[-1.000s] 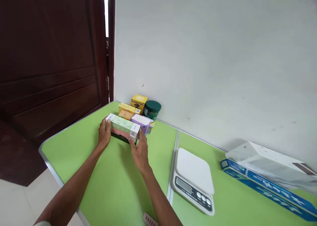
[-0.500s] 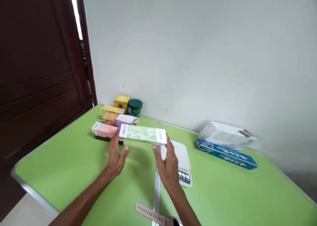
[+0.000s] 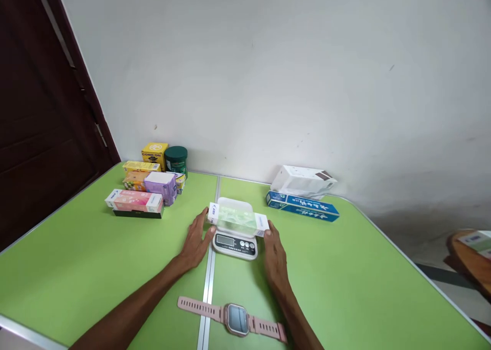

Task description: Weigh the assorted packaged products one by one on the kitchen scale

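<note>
A long green-and-white carton [image 3: 236, 218] is over the weighing platform of a white digital kitchen scale [image 3: 235, 248]; I cannot tell if its full weight rests there. My left hand [image 3: 197, 240] is at the carton's left end, fingertips against it and thumb toward the front. At the other end, the fingers of my right hand [image 3: 274, 250] press the carton's right side. Both hands hold it between them. The scale's display and several buttons face me, below the carton.
A pink smartwatch [image 3: 237, 319] lies near the front. To the left stand a pink-and-white carton [image 3: 134, 202], a purple pack [image 3: 160, 186], yellow boxes [image 3: 154, 153] and a green-lidded tub [image 3: 176, 158]. A blue toothpaste box [image 3: 303, 206] and a white box [image 3: 301, 181] lie right.
The green-and-white carton was lifted off the pink-and-white one, carried right between both hands, and lowered over the scale. My view has turned right, bringing the whole smartwatch into sight.
</note>
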Motion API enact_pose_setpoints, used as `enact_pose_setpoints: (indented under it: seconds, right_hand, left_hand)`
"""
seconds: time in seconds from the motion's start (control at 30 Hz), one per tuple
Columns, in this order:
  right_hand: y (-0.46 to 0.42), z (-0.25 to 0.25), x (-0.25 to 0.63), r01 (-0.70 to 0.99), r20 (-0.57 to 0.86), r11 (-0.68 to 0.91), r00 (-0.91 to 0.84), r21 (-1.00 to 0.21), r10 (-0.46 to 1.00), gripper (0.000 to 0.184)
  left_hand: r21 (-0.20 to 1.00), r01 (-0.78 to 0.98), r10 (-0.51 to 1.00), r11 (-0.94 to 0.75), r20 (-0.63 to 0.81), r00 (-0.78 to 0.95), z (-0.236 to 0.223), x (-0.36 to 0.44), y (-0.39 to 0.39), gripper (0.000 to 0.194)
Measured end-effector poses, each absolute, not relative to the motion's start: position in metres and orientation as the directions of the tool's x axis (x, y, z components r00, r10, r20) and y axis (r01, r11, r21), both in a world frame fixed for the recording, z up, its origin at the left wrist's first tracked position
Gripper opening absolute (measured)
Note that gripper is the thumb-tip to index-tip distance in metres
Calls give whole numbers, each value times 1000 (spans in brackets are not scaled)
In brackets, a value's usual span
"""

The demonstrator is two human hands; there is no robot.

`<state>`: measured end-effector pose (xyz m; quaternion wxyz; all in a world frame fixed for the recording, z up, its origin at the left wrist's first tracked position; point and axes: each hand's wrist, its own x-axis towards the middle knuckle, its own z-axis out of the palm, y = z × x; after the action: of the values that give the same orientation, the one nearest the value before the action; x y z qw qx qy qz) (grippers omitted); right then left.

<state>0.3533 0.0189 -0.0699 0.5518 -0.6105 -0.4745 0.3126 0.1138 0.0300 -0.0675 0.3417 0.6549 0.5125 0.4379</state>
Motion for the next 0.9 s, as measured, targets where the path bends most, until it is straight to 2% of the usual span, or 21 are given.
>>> enact_pose_setpoints:
  seconds: [0.13,0.3,0.5,0.67,0.8,0.9]
  right_hand:
    - [25,-78,355,-19,19,32,472,-999,881,83]
    - [21,-77,353,-86,24,78,501,-993,865,80]
    - [22,-78,353,-81,30,82,506,-993,862,80]
    - [18,-76,354,-16,46,60,460,-998,887,83]
    - [10,-71,350,162,180,128,366,-978,913,76]
    - [6,-70,345,187,212,154,348,-970,913,79]
  left_hand:
    - [976,173,988,-132,143,-55,-73,104,37,81]
    - [990,65,980,-123,132,-146,-82,94,43,78]
    - [981,139,981,-133,150,-121,-72,95,38,89]
    - [965,197,980,-175,190,-62,-69,95,34,89]
    - [871,373,948,-319,296,119,-67,95,28,83]
    - [795,449,912,-408,333,239,-66,97,21,78]
